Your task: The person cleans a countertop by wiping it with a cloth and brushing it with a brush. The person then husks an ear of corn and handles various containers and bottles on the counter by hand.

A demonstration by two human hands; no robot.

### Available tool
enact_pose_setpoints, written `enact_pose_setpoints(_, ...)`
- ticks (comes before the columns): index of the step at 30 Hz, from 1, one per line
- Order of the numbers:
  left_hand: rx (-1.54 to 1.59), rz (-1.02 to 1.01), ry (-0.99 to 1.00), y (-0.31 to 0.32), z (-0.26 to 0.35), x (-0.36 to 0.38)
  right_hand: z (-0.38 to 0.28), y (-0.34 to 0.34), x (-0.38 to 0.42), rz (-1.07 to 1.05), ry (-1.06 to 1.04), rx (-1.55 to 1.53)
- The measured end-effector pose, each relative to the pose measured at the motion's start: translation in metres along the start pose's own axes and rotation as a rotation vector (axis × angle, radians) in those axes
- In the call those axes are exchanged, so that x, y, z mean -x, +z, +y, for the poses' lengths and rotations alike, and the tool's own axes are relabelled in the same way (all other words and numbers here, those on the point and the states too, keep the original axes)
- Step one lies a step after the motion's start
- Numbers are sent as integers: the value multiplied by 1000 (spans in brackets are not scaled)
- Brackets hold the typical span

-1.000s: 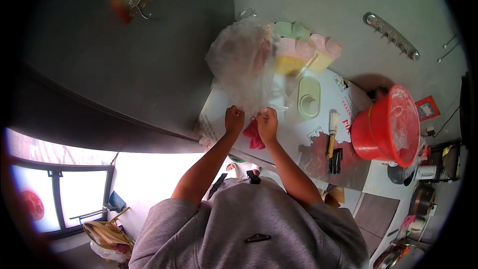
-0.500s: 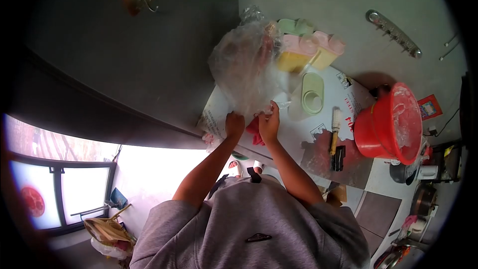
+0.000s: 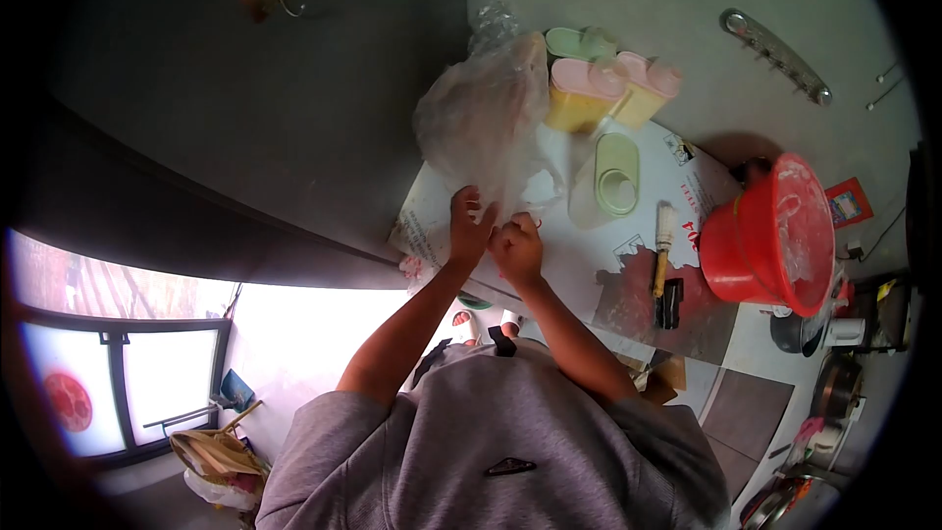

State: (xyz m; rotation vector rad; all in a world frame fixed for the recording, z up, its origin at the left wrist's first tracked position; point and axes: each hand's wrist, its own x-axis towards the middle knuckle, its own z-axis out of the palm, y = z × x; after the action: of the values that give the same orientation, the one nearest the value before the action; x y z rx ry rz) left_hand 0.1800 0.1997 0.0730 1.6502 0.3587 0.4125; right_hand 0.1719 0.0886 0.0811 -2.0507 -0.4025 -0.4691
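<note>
A large translucent plastic bag point(image 3: 476, 118) stands at the back left of the white tabletop, its lower end drawn down between my two hands. My left hand point(image 3: 472, 226) is at the bag's lower edge, its fingers apart and curved beside the plastic. Close to its right, my right hand point(image 3: 517, 247) is closed on the gathered end of the bag. To the right of the bag stands a container with a pale green lid point(image 3: 617, 177).
Pink-lidded containers point(image 3: 589, 80) and a green-lidded one stand behind. A brush point(image 3: 663, 245) and a black object point(image 3: 670, 303) lie right of my hands, near a red bucket point(image 3: 760, 240). A dark panel point(image 3: 275, 118) rises at left.
My left hand has moved up and its fingers have opened. My right hand has shifted slightly left and down, towards it. The red item by my right hand is now mostly hidden.
</note>
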Motion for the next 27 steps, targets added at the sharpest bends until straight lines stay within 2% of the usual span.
enact_pose_setpoints(3, 113, -119, -104, 10, -9, -9, 7, -4, -7, -109, -104, -5)
enact_pose_setpoints(6, 6, -326, -192, 5, -15, -19, 8, -17, -12, -284, -143, -16)
enact_pose_setpoints(7, -38, -252, -147, 9, -26, -20, 8, -21, -12, -351, -137, -20)
enact_pose_setpoints(9, -128, -98, -55, 15, -45, -23, 12, -21, -13, -243, -155, -108)
enact_pose_setpoints(10, -142, -46, -78, 15, -51, -25, 14, -20, -14, -189, -164, -153)
enact_pose_setpoints(13, -170, 74, -110, 13, -50, -24, 3, -27, -29, 141, 29, -220)
enact_pose_setpoints(16, -173, 124, -61, 10, -34, -18, 14, -27, -54, 283, 112, -168)
enact_pose_setpoints(22, -169, 207, -61, 12, -19, -17, 39, -7, -76, 242, 281, -271)
enact_pose_setpoints(25, -203, 200, -39, 12, -17, -17, 56, 7, -82, 129, 259, -382)
enact_pose_setpoints(27, -233, 183, -27, 11, -18, -19, 51, 12, -96, 47, 554, -615)
